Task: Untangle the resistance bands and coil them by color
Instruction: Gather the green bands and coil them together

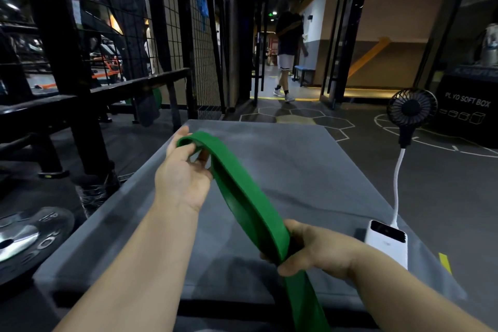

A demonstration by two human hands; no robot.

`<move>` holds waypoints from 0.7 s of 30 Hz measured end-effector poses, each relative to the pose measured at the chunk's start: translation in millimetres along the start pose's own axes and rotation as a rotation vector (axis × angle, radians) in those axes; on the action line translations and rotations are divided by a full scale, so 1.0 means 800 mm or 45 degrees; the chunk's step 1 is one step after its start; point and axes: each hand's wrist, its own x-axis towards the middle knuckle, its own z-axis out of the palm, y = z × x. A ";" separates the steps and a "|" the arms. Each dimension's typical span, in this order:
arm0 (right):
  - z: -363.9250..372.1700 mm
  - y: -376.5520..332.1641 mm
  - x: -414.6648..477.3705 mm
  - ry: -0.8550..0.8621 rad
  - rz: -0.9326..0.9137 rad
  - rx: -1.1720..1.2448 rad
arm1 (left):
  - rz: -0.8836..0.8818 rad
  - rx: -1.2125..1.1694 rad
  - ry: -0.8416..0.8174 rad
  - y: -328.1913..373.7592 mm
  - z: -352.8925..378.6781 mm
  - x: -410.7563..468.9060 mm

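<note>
A wide green resistance band (pixel 242 191) stretches in a doubled strip above a grey padded box (pixel 296 164). My left hand (pixel 183 172) holds the band's far looped end, fingers hooked through the fold. My right hand (pixel 310 250) grips the band nearer to me, fingers and thumb wrapped round both layers. Below that grip the band's tail hangs down past the box's front edge and out of the frame. No band of another colour is visible.
A white power bank (pixel 385 245) lies at the box's right edge, cabled to a small black fan (pixel 411 110). A weight plate (pixel 29 237) lies on the floor at left beside a black rack (pixel 80 105). A person (pixel 288 46) walks in the doorway ahead.
</note>
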 end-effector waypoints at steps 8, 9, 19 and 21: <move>0.021 -0.009 0.015 0.089 0.040 0.183 | -0.034 0.092 -0.168 -0.017 0.018 -0.012; 0.025 -0.010 0.017 0.090 0.017 0.159 | -0.050 0.094 -0.185 -0.020 0.021 -0.014; 0.032 -0.030 0.012 0.256 -0.212 0.552 | -0.194 0.274 -0.089 -0.041 0.005 -0.005; 0.034 -0.032 0.010 0.230 -0.138 0.531 | -0.283 0.291 -0.099 -0.046 0.003 -0.009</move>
